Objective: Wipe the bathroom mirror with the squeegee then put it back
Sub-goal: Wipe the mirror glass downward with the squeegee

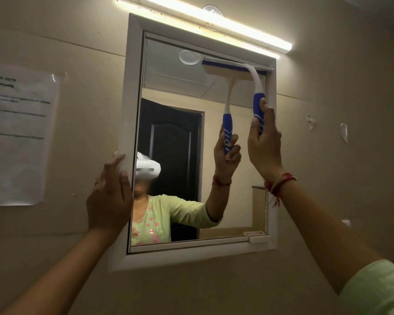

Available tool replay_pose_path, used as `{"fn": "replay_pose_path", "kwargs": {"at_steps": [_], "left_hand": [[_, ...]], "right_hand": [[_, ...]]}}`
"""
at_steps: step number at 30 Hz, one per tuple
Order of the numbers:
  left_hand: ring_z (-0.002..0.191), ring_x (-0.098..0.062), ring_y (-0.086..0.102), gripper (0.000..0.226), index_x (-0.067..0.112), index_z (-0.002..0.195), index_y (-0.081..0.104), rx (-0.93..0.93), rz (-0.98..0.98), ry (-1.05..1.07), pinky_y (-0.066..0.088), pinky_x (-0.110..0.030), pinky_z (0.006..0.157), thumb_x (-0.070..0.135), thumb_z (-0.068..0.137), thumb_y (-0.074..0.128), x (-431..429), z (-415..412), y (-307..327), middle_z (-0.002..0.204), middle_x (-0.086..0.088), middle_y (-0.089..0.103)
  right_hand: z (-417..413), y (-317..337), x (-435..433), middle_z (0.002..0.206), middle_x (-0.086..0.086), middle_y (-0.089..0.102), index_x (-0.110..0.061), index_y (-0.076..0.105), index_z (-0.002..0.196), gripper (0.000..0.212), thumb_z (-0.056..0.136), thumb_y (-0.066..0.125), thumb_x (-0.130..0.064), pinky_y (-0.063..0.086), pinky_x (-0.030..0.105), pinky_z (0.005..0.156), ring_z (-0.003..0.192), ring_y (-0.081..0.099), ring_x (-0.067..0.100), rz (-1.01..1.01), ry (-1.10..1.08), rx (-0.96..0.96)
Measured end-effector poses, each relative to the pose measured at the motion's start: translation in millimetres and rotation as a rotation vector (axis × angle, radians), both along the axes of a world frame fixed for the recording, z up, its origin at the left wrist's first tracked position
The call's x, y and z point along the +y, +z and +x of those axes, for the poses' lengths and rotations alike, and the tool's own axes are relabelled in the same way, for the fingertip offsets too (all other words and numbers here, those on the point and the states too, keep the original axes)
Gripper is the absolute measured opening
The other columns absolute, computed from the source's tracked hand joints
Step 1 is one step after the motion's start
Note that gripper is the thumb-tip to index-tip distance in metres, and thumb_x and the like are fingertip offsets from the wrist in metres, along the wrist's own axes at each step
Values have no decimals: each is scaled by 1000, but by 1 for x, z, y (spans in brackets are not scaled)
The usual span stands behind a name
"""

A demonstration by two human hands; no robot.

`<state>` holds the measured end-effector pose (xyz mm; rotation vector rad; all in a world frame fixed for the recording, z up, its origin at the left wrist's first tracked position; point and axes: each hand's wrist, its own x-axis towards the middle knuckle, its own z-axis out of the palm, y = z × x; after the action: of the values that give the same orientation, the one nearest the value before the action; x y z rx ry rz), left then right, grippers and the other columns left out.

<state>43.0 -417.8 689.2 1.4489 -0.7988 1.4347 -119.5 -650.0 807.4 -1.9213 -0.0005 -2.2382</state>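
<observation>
Left of the mirror (pixel 180 137), a paper (pixel 18 137) is taped to the wall. Your left grip (pixel 110 196) is at the mirror's left edge. Its fingers are nearly straight and press flat on the white frame (pixel 132 87). It holds nothing.

The squeegee (pixel 258 103) is at the mirror's top right corner. Its blade lies across the top of the glass, just under the frame. Your right grip (pixel 264 142) is in front of the mirror's right side, wrapped tight round the blue handle.

The squeegee looks light, likely plastic. The white neck bends in a curve but looks stiff. The blade edge is probably soft rubber, so it should bend a little on the glass. The blue part has white ridges and looks less slippery, so that is the best place to hold. Glass can break, so I think a gentle, even push is enough. The mirror may be a door, so hold the frame steady.
</observation>
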Motion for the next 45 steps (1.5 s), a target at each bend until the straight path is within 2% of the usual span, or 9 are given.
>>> {"fn": "replay_pose_path", "kwargs": {"at_steps": [4, 8, 17, 21, 27, 34, 38, 42, 45], "left_hand": [[82, -40, 61, 31, 10, 123, 41, -12, 7, 1, 34, -27, 54, 22, 96, 32, 0, 0, 0, 110, -21, 61], [88, -42, 60, 31, 13, 124, 39, 6, 10, -8, 40, -36, 58, 23, 96, 31, 0, 0, -1, 114, -21, 60], [94, -43, 58, 32, 12, 125, 37, 22, 19, -9, 46, -44, 62, 24, 96, 30, 0, 0, -2, 117, -20, 59], [97, -44, 57, 28, 12, 125, 38, 18, 10, -7, 44, -43, 63, 17, 97, 35, 0, 1, -2, 121, -20, 57], [95, -44, 58, 28, 13, 125, 36, 12, 6, -5, 43, -41, 62, 15, 98, 35, 0, 2, -3, 120, -20, 57], [99, -42, 56, 30, 15, 126, 36, 23, -4, -14, 45, -44, 66, 23, 97, 30, -2, 1, -3, 120, -18, 57], [101, -41, 56, 31, 15, 126, 36, 26, -13, -24, 44, -44, 67, 24, 97, 29, -1, 0, -3, 121, -18, 56], [104, -40, 55, 30, 15, 125, 36, 23, -22, -29, 45, -46, 70, 24, 97, 28, -2, -2, -3, 122, -18, 56], [106, -39, 55, 31, 16, 126, 36, 33, -19, -35, 45, -46, 71, 25, 97, 27, -2, -2, -3, 123, -17, 56]], "right_hand": [[-3, -7, 5, 116, 18, 59, -9, 35, 136, 41, 97, 42, -17, 56, 37, 82, 86, 63, 25, -3, -2, 9], [-7, -18, 6, 115, 19, 60, -9, 35, 137, 41, 97, 42, -18, 56, 37, 80, 84, 63, 27, -14, 5, 25], [-7, -55, 3, 124, 13, 58, -14, 32, 140, 46, 96, 43, -23, 51, 23, 80, 90, 64, 21, -4, 5, 30], [-9, -74, 4, 121, 14, 59, -14, 32, 139, 46, 95, 40, -27, 57, 37, 79, 84, 64, 21, 19, 9, 51], [-12, -99, 5, 125, 14, 57, -14, 31, 140, 49, 95, 40, -29, 57, 40, 81, 89, 64, 24, 31, 24, 76], [-12, -129, 5, 124, 14, 56, -13, 30, 141, 49, 95, 41, -26, 54, 28, 78, 84, 57, 5, 53, 42, 106], [-12, -145, 8, 117, 7, 56, -11, 30, 141, 47, 96, 42, -20, 50, 15, 72, 76, 56, -2, 76, 61, 116], [-11, -159, 17, 110, 4, 54, -8, 30, 141, 46, 96, 41, -17, 56, 28, 70, 73, 57, 7, 112, 100, 113], [-11, -168, 21, 111, 6, 54, -8, 30, 141, 46, 97, 40, -18, 54, 25, 70, 74, 55, 3, 120, 115, 118]]}}
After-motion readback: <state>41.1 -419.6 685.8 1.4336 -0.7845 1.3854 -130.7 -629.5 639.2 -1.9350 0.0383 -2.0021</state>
